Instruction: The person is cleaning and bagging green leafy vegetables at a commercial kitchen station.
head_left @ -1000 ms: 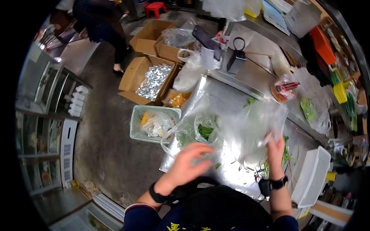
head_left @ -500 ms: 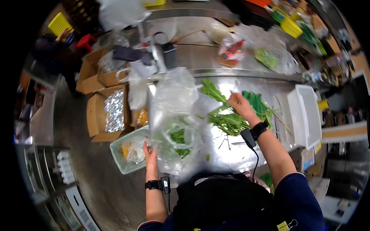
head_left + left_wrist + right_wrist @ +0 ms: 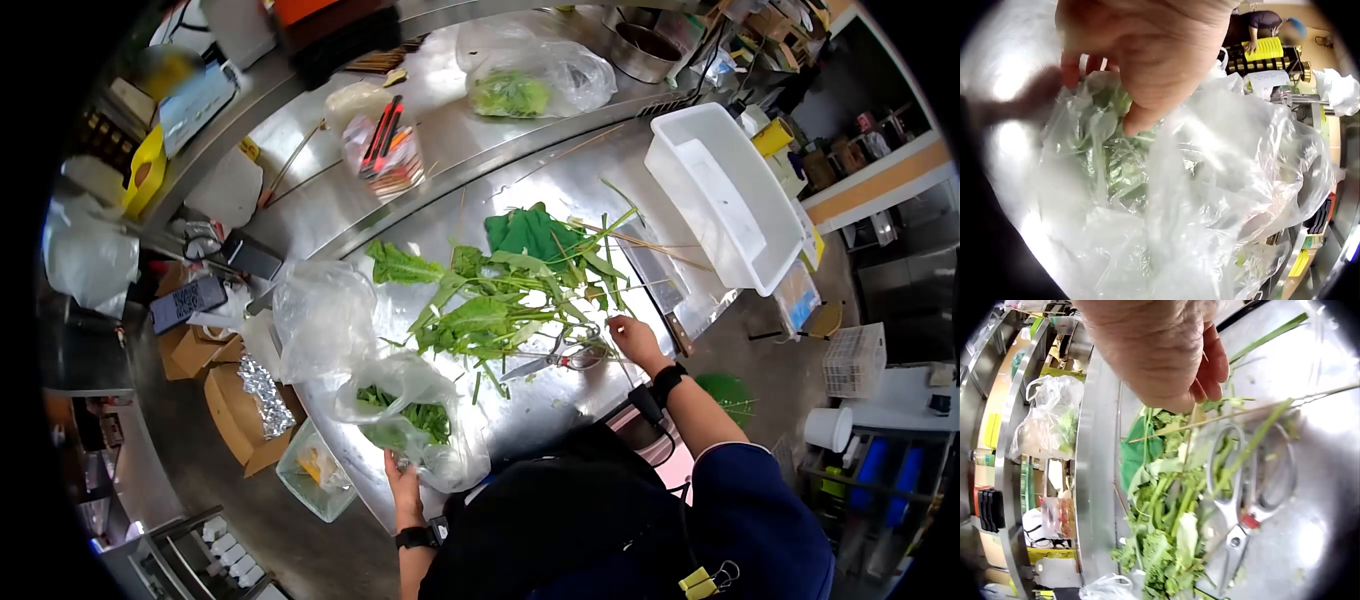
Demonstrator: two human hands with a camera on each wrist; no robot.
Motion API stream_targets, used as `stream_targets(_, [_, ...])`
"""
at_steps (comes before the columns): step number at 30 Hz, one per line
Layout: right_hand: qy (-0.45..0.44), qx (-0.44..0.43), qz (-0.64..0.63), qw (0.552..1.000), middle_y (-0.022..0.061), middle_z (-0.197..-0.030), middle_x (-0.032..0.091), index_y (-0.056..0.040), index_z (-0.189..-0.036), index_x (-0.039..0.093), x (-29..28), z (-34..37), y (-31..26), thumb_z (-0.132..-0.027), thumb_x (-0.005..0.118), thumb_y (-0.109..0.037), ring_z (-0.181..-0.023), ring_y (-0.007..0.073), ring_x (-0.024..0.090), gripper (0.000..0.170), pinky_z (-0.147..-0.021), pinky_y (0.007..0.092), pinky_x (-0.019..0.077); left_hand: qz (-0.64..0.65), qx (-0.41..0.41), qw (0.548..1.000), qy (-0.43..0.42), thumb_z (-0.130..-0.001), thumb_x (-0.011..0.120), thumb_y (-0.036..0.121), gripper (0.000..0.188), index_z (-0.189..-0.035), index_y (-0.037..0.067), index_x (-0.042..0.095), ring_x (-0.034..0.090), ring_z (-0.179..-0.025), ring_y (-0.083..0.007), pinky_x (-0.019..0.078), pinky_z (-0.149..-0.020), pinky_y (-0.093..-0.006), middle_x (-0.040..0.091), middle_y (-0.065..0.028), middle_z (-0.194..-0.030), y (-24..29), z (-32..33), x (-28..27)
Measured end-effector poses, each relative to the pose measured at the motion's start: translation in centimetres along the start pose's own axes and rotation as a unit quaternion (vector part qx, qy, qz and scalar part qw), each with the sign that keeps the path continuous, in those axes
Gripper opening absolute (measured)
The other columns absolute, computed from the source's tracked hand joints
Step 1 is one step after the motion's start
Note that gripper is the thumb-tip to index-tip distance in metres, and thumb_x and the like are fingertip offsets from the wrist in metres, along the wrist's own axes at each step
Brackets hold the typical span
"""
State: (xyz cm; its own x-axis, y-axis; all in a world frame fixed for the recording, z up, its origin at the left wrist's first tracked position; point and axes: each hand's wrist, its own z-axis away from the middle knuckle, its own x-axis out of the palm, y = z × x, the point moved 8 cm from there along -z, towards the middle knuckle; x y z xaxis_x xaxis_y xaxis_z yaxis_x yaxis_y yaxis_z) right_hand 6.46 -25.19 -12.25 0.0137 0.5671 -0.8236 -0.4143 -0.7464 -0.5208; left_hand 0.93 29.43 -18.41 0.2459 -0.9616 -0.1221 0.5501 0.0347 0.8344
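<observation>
My left hand (image 3: 403, 490) grips the edge of a clear plastic bag (image 3: 465, 445) with leafy greens (image 3: 425, 420) inside. In the left wrist view, the bag's film (image 3: 1116, 244) bunches between thumb and fingers, partly hidden by the hand. On the metal table, my right hand (image 3: 640, 342) hovers with loosely curled fingers beside metal scissors (image 3: 560, 358). The right wrist view shows those fingers close above thin stems, with the scissors' handles (image 3: 1215, 469) just below. A spread of leafy green vegetables (image 3: 480, 318) lies left of that hand, behind the scissors. Behind them sits a dark green cloth-like piece (image 3: 525, 232).
A white plastic tub (image 3: 725, 195) stands at the table's right end. Another clear bag (image 3: 322, 315) lies at the left. A raised steel shelf (image 3: 440, 160) runs along the back, bearing a bagged lettuce-like vegetable (image 3: 510, 92). Beyond the left edge stand a bin (image 3: 315, 475) and cardboard boxes (image 3: 235, 420).
The head view has turned rightward. My right hand has left the leaves and come nearer the scissors. My left hand has moved from beside the bin onto the bag's edge.
</observation>
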Motion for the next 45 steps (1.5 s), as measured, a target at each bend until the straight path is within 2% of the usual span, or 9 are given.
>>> stream_targets(8, [0.144, -0.226, -0.002, 0.964, 0.0108, -0.084, 0.06, -0.0093, -0.087, 0.06, -4.4, -12.9, -6.1, -0.076, 0.049, -0.005, -0.08, 0.0298, 0.057, 0.016, -0.07, 0.0379, 0.0463, 0.089, 0.135, 0.955, 0.247, -0.084, 0.054, 0.023, 0.033, -0.11, 0.002, 0.049, 0.054, -0.084, -0.0183, 0.0441, -0.067, -0.0306, 0.056, -0.008, -0.098, 4.9, 9.0, -1.6])
stream_targets(9, [0.135, -0.233, -0.004, 0.963, 0.0112, -0.087, 0.06, -0.008, -0.089, 0.06, -3.4, -15.7, -6.7, -0.074, 0.05, -0.003, -0.082, 0.0304, 0.057, 0.019, -0.071, 0.0382, 0.0465, -0.022, 0.006, 0.933, 0.359, -0.084, 0.054, 0.02, 0.024, -0.103, 0.005, 0.052, 0.053, -0.08, -0.0139, 0.0413, -0.063, -0.0277, 0.057, -0.003, -0.092, 2.7, 12.1, -2.7])
stream_targets(18, [-0.15, -0.129, 0.13, 0.972, 0.0107, -0.086, 0.061, -0.0077, -0.089, 0.059, 2.8, -20.2, -7.6, -0.062, 0.068, -0.022, -0.084, 0.0283, 0.058, 0.032, -0.069, 0.0401, 0.0473, 0.149, -0.165, 0.953, 0.207, -0.083, 0.055, 0.02, 0.01, -0.088, 0.011, 0.055, 0.052, -0.078, -0.0122, 0.0373, -0.066, -0.0306, 0.055, 0.0016, -0.083, -0.7, 17.0, 5.8])
stream_targets(26, [0.075, -0.301, -0.137, 0.941, 0.0053, -0.08, 0.051, -0.0064, -0.083, 0.054, -11.5, -14.1, -14.5, -0.067, 0.064, -0.005, -0.067, 0.0208, 0.055, 0.018, -0.059, 0.03, 0.0449, 0.012, -0.108, 0.98, 0.164, -0.083, 0.054, 0.021, 0.022, -0.094, 0.003, 0.059, 0.057, -0.069, -0.015, 0.0421, -0.054, -0.0243, 0.06, -0.0052, -0.079, 4.4, 12.4, 11.1])
stream_targets(31, [-0.002, -0.268, -0.232, 0.935, 0.0028, -0.078, 0.048, -0.0011, -0.083, 0.053, -11.8, -13.5, -16.9, -0.067, 0.059, 0.005, -0.066, 0.0095, 0.051, 0.018, -0.059, 0.0207, 0.0411, -0.471, -0.107, 0.822, -0.302, -0.081, 0.057, 0.027, 0.029, -0.085, -0.001, 0.062, 0.06, -0.072, -0.0237, 0.0442, -0.064, -0.0329, 0.062, -0.0161, -0.077, 10.6, 13.1, 21.1])
stream_targets(33, [-0.045, -0.281, -0.27, 0.92, 0.0029, -0.08, 0.048, -0.0009, -0.083, 0.053, -12.2, -12.0, -18.6, -0.067, 0.059, 0.005, -0.067, 0.0093, 0.051, 0.018, -0.06, 0.0208, 0.0416, -0.326, 0.029, 0.917, -0.23, -0.081, 0.058, 0.028, 0.03, -0.087, -0.001, 0.062, 0.059, -0.067, -0.0239, 0.0435, -0.061, -0.0325, 0.063, -0.0146, -0.078, 18.1, 11.8, 24.9])
stream_targets(39, [-0.287, -0.279, -0.443, 0.802, 0.0022, -0.091, 0.049, -0.0029, -0.089, 0.052, -10.5, -7.6, -22.0, -0.072, 0.058, 0.007, -0.085, 0.0108, 0.052, 0.021, -0.077, 0.024, 0.0429, -0.223, 0.452, 0.863, -0.001, -0.077, 0.062, 0.014, 0.044, -0.116, 0.002, 0.046, 0.059, -0.069, -0.0167, 0.047, -0.058, -0.029, 0.058, -0.0102, -0.089, 27.8, 8.3, 29.8])
stream_targets(42, [-0.262, -0.305, -0.474, 0.784, 0.0026, -0.094, 0.05, -0.0031, -0.091, 0.052, -11.3, -6.1, -23.4, -0.073, 0.057, 0.006, -0.086, 0.0117, 0.053, 0.021, -0.08, 0.0254, 0.0424, -0.021, 0.103, 0.984, -0.145, -0.079, 0.057, 0.011, 0.038, -0.113, -0.001, 0.045, 0.058, -0.058, -0.016, 0.0464, -0.051, -0.0282, 0.06, -0.0117, -0.082, 22.4, 4.1, 30.5])
stream_targets(45, [-0.217, -0.335, -0.425, 0.812, 0.0059, -0.096, 0.055, -0.0025, -0.09, 0.054, -10.7, -7.2, -21.0, -0.079, 0.055, -0.002, -0.088, 0.0154, 0.054, 0.011, -0.08, 0.0276, 0.0433, 0.062, 0.176, 0.982, -0.001, -0.084, 0.047, 0.003, 0.025, -0.109, 0.001, 0.05, 0.058, -0.059, -0.0096, 0.0439, -0.049, -0.0187, 0.061, -0.0067, -0.084, 24.0, 4.8, 24.3])
